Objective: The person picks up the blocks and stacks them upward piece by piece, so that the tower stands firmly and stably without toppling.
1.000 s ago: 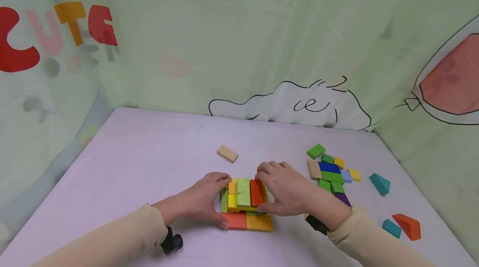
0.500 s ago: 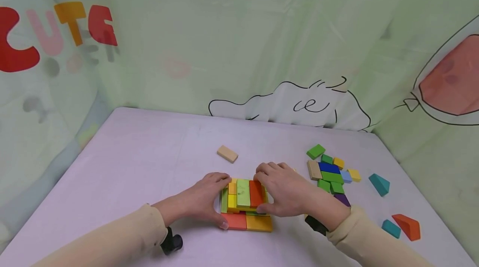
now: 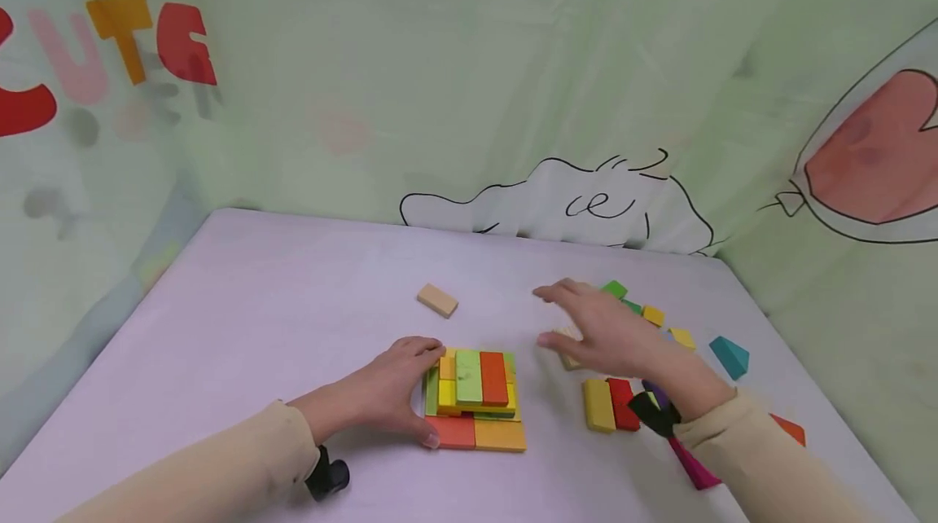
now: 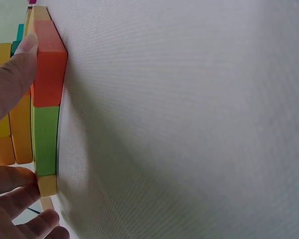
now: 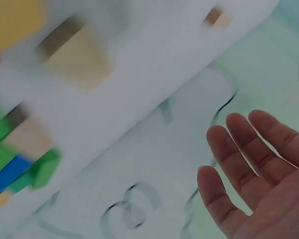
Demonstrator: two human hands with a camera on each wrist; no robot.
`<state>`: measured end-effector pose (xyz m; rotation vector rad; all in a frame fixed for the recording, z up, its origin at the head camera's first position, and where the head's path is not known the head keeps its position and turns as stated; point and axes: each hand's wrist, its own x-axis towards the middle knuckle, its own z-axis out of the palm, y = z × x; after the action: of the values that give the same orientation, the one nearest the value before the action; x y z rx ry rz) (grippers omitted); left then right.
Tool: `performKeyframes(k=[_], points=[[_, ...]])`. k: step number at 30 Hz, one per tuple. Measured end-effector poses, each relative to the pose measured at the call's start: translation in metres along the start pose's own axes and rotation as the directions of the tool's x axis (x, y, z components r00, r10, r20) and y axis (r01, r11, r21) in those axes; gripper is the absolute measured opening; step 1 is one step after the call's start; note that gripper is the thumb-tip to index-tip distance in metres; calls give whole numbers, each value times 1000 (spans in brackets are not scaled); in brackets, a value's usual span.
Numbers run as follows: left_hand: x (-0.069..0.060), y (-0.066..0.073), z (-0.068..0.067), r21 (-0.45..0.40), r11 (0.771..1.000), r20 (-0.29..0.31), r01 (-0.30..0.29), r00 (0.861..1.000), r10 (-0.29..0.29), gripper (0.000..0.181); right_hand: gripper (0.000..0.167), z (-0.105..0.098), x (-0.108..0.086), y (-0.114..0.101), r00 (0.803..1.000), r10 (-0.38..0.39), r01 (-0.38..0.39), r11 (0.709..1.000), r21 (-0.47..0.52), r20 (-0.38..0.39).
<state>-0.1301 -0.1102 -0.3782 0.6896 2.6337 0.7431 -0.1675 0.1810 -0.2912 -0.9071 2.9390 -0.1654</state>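
A layered stack of wooden blocks (image 3: 470, 377) stands mid-table in the head view. Its base shows a coral-red block (image 3: 451, 432) and an orange block (image 3: 500, 436); a light green block and a red-orange block lie on top. My left hand (image 3: 391, 386) holds the stack's left side: in the left wrist view its thumb (image 4: 21, 69) touches the coral-red block and a finger reaches the tan block (image 4: 47, 185) at the far end. My right hand (image 3: 604, 331), fingers spread and holding nothing, hovers over a pale wooden block (image 3: 572, 353), partly hidden beneath it.
A lone tan block (image 3: 437, 300) lies behind the stack. To the right are a yellow block (image 3: 598, 406), red blocks (image 3: 623, 405), a magenta piece (image 3: 693, 464) and a teal piece (image 3: 729, 356). Several green and yellow blocks lie partly behind my right arm.
My right hand has left the stack's right side and moved right and away, its fingers now spread. My left hand has stayed at the stack, and the head view has shifted slightly.
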Motion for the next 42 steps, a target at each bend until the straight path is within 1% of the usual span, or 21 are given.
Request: performKeyframes(k=[1,3,6,7,9,10,12,13,15,22,25,27,29,32,33,35,37,42], points=[[0,0,0,-1,1000,-1,0,1000,0,105,54,-1,-2,12,1000,16,-15,1000,10,-17],[0,-1,0,-4,1000,1,1,1000,-1,106,45,2,-8,34,999,54,-54,998,16,0],[0,-1,0,-13,1000,7,5,1000,-5,106,35,16,-22,59,992,86,-90,995,41,90],[0,0,0,-16,1000,8,6,1000,-5,106,34,22,-27,64,987,99,-106,993,53,126],[0,0,1,-17,1000,9,10,1000,-9,107,38,32,-37,69,977,114,-125,991,56,178],[0,0,1,-17,1000,8,9,1000,-9,107,43,37,-42,69,974,119,-132,990,52,192],[0,0,1,-17,1000,4,8,1000,-8,107,55,42,-50,68,974,120,-127,992,20,193],[0,-1,1,-16,1000,2,8,1000,-8,108,60,45,-54,66,973,128,-132,991,5,190],[-1,-1,0,-15,1000,-1,9,1000,-9,108,67,49,-58,63,978,116,-114,993,-23,175],[-2,0,-1,-16,1000,1,9,1000,-9,107,74,61,-63,52,988,115,-103,989,-107,108],[-2,1,-1,-17,1000,5,16,1000,-16,107,77,63,-63,48,988,117,-103,985,-137,96],[-2,1,-1,-17,1000,10,21,1000,-21,107,73,62,-63,46,986,121,-107,986,-124,113],[-2,1,-1,-18,1000,12,25,1000,-25,108,63,60,-61,46,983,113,-100,990,-97,141],[-1,1,-1,-16,999,14,33,999,-33,108,50,58,-59,47,983,69,-61,997,-53,167],[-1,0,-1,-14,999,14,34,999,-34,108,45,58,-58,47,984,52,-45,998,-47,170],[-1,0,-1,-10,999,16,35,999,-35,107,37,59,-57,47,985,41,-35,999,-40,167],[0,-1,0,-6,999,18,35,999,-35,107,34,60,-55,48,985,50,-45,998,-37,167],[0,-1,-1,4,1000,20,29,999,-29,107,32,60,-53,50,977,97,-96,995,-13,189]])
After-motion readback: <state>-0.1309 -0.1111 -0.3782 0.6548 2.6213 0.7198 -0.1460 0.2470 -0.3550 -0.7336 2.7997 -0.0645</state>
